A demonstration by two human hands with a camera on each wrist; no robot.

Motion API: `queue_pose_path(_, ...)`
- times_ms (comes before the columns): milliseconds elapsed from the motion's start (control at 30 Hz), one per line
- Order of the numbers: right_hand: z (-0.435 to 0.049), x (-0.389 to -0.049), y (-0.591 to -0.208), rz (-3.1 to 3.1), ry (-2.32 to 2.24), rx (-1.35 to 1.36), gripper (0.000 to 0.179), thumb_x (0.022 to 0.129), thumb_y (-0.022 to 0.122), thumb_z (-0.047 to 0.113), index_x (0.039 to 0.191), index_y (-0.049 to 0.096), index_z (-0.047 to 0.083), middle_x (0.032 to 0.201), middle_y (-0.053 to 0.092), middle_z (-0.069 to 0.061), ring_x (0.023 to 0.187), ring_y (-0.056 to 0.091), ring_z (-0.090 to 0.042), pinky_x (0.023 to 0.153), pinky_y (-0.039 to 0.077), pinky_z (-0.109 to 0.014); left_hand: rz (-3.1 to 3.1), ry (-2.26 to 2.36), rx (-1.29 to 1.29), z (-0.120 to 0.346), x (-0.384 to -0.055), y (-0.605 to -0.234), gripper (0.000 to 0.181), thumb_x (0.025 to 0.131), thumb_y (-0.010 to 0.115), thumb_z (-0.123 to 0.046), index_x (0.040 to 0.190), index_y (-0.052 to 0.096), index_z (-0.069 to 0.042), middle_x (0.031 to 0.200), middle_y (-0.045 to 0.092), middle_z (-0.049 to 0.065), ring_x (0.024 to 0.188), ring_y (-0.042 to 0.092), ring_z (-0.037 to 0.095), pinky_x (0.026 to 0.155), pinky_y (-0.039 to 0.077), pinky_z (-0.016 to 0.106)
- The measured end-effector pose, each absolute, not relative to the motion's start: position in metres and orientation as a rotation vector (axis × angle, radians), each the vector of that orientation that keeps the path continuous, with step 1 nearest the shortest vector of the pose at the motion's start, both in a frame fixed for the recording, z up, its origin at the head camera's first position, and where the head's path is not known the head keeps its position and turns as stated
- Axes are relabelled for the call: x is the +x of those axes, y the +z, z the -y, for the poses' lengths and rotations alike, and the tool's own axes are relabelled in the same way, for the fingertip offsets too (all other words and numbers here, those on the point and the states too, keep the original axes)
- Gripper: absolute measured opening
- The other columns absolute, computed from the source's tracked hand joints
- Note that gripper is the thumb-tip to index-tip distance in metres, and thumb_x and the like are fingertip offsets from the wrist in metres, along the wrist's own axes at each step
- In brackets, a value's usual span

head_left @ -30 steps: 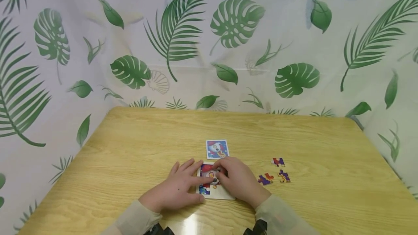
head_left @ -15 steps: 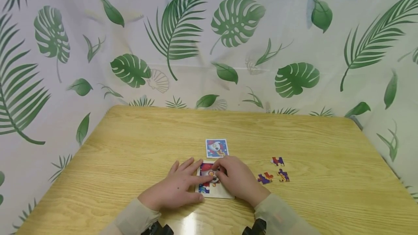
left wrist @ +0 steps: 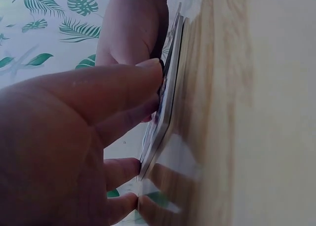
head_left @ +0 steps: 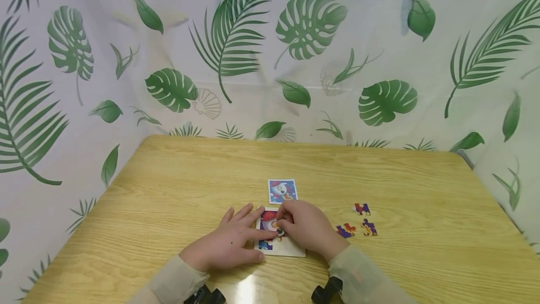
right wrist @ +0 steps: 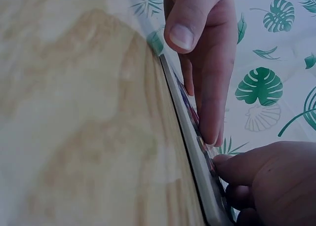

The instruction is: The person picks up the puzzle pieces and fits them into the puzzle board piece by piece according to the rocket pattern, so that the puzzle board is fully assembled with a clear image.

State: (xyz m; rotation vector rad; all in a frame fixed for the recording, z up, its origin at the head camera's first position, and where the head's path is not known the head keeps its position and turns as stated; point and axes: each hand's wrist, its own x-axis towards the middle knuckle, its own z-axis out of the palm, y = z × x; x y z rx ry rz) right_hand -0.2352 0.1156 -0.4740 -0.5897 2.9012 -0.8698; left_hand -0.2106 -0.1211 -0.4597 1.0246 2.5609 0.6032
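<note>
Jigsaw board on the table's near middle. My left hand spread, forefinger on it — likely steadying; my right hand curled over its right side — can't tell whether pinching.

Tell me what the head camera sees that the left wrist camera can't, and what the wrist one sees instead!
Only head: the loose puzzle pieces lying right of the puzzle board, and the little picture card beyond it.
Only left wrist: the board's edge close up, seen from the side.
Both: the left hand, the right hand, the board, the wooden table and the leafy cloth.
</note>
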Motion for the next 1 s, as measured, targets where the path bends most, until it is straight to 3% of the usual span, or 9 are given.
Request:
queue_pose_path(467,-0.131,-0.235,-0.478,-2.836,-0.961,-0.692,0.008,0.097,0.068,0.016,0.098,0.068,0.024,0.08,0.054,0.01,0.073,0.051,-0.01,0.07,0.044,-0.033,-2.574,0.605,1.003,0.12,-0.212,-0.461,0.049,0.098,0.06,-0.05,0.146,0.053,-0.043,0.168,0.019,0.007,0.153,0.006,0.038,0.115,0.0,0.068)
queue_pose_path(1000,-0.128,-0.234,-0.479,-2.875,-0.898,-0.685,0.009,0.098,0.068,0.017,0.094,0.068,0.026,0.088,0.059,0.015,0.079,0.054,-0.009,0.077,0.048,-0.034,-2.582,0.604,0.987,0.118,-0.212,-0.462,0.054,0.099,0.059,-0.049,0.151,0.048,-0.041,0.168,0.013,0.014,0.154,0.005,0.035,0.116,0.0,0.066)
